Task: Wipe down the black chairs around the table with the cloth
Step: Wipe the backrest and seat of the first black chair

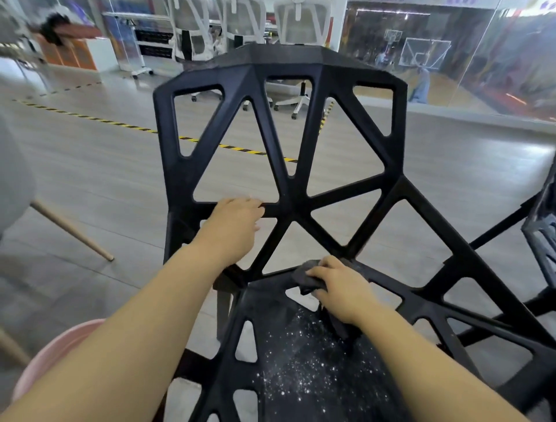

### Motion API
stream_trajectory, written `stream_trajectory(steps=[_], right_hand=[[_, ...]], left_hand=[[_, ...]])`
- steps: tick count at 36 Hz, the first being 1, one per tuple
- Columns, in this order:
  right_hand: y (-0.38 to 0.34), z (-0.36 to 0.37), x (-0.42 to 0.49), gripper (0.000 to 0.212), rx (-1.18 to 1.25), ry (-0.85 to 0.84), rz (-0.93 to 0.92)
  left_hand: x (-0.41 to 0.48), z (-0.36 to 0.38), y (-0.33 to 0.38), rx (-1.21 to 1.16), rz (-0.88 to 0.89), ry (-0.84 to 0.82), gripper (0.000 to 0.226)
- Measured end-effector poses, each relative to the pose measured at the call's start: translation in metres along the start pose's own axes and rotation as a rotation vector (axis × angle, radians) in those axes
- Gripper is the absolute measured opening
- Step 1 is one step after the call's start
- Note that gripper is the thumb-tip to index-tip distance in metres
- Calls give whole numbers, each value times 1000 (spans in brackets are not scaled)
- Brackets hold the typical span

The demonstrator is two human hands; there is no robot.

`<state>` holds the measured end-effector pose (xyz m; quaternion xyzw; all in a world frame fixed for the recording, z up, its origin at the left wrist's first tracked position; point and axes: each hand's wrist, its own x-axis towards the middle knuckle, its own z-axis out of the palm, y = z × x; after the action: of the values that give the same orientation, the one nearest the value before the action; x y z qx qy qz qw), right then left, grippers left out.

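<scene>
Counting from the left on my feed: one grey chair (12, 180) with a wooden leg, one pink chair (54, 355) poking in at the bottom corner, three white office chairs (301, 27) along the back, and two black ones. The left grip (234, 223) is clenched round a crossbar low on the backrest of the black chair (296, 207) right in front of me, fingers over the top, thumb under. One cloth (304, 272), dark grey, is bunched at the back edge of the seat where it meets the backrest. The right grip (340, 289) is wrapped over it and pressing it down, with a bit hanging out below the palm. White specks (307, 370) dot the seat just nearer the camera. The second black chair (541, 238) is only a sliver at the right edge. The lettering (544, 3) top right is too blurred to read.
</scene>
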<state>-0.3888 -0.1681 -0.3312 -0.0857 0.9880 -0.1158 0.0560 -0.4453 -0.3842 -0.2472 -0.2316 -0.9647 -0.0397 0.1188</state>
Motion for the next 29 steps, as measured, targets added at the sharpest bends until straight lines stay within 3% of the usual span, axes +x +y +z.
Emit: stream_trajectory(steps=[5, 9, 14, 18, 20, 29], right_hand=[[-5, 5, -14, 39, 104, 118, -28], [-15, 5, -19, 37, 156, 258, -62], [-33, -1, -17, 43, 250, 409, -111], [-54, -10, -15, 52, 362, 448, -147], [-65, -14, -12, 52, 406, 446, -195], [-123, -48, 40, 48, 370, 562, -459]], left_hand=[[-57, -16, -4, -132, -130, -21, 27], [-103, -15, -14, -160, -44, 210, 20], [-143, -12, -13, -299, -321, 410, 39], [-144, -7, -5, -504, -587, 430, 22], [-138, -3, -4, -456, -601, 459, 10], [-116, -1, -10, -475, -544, 559, 11]])
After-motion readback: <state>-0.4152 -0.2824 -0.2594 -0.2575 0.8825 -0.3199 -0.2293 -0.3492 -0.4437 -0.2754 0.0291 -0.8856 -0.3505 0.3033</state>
